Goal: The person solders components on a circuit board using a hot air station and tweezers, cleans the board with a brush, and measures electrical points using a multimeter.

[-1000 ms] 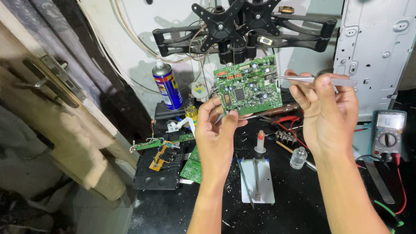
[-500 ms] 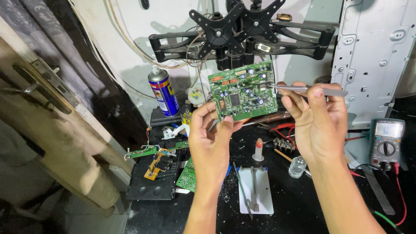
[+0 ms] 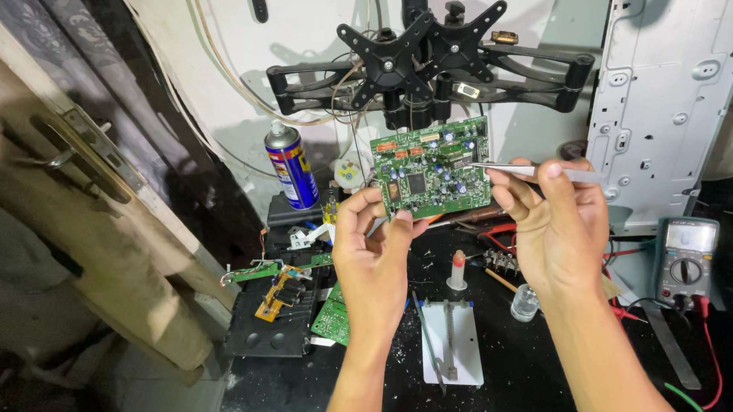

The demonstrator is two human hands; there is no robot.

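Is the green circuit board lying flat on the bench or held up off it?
Held up. The left hand grips the green circuit board by its lower left corner, upright, facing the camera, above the bench, while the right hand points tweezers at it.

You are at an electronics repair bench: a grey handheld multimeter with red leads (image 3: 686, 261) sits right of your right hand (image 3: 560, 234), loose green circuit boards (image 3: 333, 315) lie left of your left hand (image 3: 371, 258), and a blue spray can (image 3: 291, 166) stands beyond.

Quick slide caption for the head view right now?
Left hand holds a green circuit board upright while right hand points metal tweezers at its edge.
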